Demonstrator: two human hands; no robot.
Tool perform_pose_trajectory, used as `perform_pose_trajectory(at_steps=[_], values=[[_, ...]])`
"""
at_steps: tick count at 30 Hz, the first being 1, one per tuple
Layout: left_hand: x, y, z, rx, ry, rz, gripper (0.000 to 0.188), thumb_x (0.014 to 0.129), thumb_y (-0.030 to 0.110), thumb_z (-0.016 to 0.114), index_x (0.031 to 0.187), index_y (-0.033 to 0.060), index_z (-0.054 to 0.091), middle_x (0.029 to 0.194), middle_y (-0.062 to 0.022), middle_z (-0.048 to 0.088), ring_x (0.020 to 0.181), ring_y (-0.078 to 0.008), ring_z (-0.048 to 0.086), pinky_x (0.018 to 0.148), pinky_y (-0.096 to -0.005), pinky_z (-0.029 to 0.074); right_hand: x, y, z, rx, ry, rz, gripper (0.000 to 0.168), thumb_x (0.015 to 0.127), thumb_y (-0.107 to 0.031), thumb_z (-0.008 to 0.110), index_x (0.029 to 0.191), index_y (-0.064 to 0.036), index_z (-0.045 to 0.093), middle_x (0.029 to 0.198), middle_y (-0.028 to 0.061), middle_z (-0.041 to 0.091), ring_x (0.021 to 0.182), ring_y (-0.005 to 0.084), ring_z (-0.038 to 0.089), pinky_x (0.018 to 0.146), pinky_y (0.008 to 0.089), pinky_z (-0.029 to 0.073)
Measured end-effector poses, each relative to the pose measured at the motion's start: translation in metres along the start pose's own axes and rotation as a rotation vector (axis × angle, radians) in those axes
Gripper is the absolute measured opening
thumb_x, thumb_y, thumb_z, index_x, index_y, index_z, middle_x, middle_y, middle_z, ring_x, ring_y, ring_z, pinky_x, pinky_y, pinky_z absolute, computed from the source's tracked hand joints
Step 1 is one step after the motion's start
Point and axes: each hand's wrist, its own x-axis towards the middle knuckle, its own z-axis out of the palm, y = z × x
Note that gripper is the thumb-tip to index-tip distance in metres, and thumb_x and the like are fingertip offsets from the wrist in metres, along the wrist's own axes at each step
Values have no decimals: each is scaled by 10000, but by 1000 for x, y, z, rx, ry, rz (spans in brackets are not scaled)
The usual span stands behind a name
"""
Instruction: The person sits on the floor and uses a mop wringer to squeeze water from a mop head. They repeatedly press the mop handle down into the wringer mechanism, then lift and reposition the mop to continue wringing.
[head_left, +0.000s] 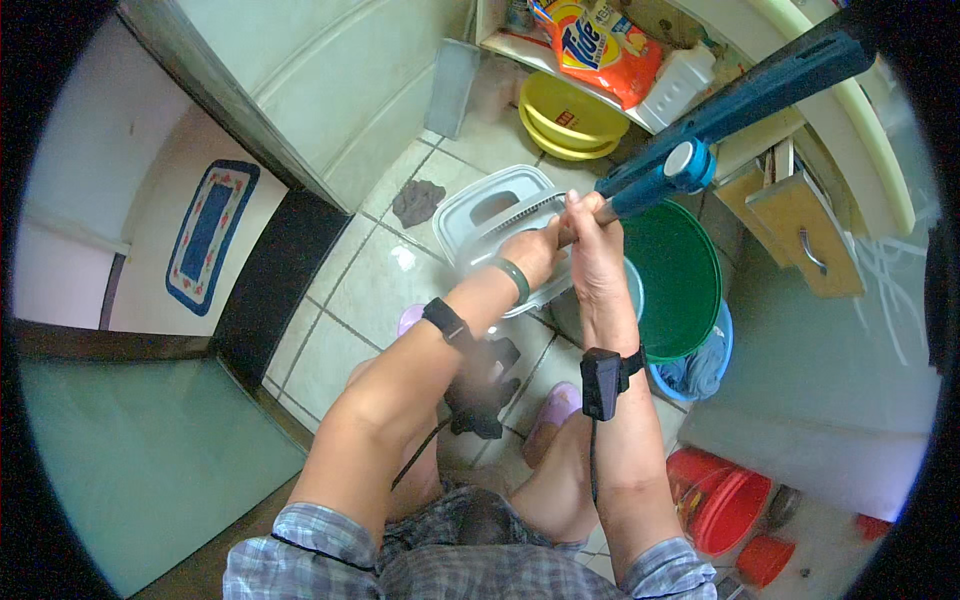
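My left hand (529, 255) and my right hand (598, 244) are close together, both wrapped around the metal pole of a mop. The mop's blue plastic part (656, 184) lies just past my right hand and slants up to the right, beside a long dark-blue bar (742, 97). Under my hands is a grey-white plastic mop bucket (491, 199), partly hidden by my left hand and forearm. The far end of the pole cannot be made out.
A green tub (671, 285) stands right of my hands, over a blue basin (724, 352) with cloth. Yellow basins (570, 120) sit below a shelf with a Tide bag (596, 49). A grey rag (418, 203) lies on the tiles. Red buckets (731, 510) stand lower right.
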Motion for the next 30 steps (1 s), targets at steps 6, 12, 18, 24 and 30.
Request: perform_pose_trajectory(at_steps=[6, 12, 18, 24, 30], values=[[-1, 35, -25, 62, -261, -30, 500, 895, 268, 445, 1339, 67, 331, 1114, -332, 546, 972, -462, 563, 854, -504, 445, 7, -11, -21, 279, 128, 114, 223, 828, -238, 697, 724, -117, 541, 707, -34, 518, 640, 78, 458, 591, 227, 347], [-10, 43, -34, 42, -226, -52, 471, 897, 230, 447, 1317, 40, 354, 1032, -315, 588, 970, -455, 565, 852, -488, 449, 0, -12, -14, 159, 154, 76, 262, 856, -220, 659, 672, -131, 496, 660, -33, 480, 640, 86, 447, 617, 245, 368], [-1, 6, -5, -66, -65, 172, 279, 895, 181, 501, 1110, 8, 537, 971, -275, 618, 918, -427, 591, 795, -480, 459, -10, -17, -7, -140, 60, -33, 282, 866, -278, 626, 670, -99, 532, 637, -22, 511, 573, 62, 463, 487, 221, 341], [18, -18, 24, -35, 4, 158, 339, 908, 221, 479, 1172, 8, 490, 998, -285, 612, 933, -437, 587, 803, -480, 465, 3, -3, -12, -82, 95, 26, 275, 852, -258, 643, 652, -120, 514, 648, -24, 519, 579, 71, 452, 532, 225, 332], [16, -4, 12, -82, -49, 114, 423, 901, 231, 485, 1237, -18, 423, 1025, -313, 593, 964, -449, 571, 828, -473, 455, 8, -3, -12, -58, 101, -23, 316, 838, -261, 665, 617, -127, 484, 610, -53, 460, 562, 60, 383, 513, 236, 295]])
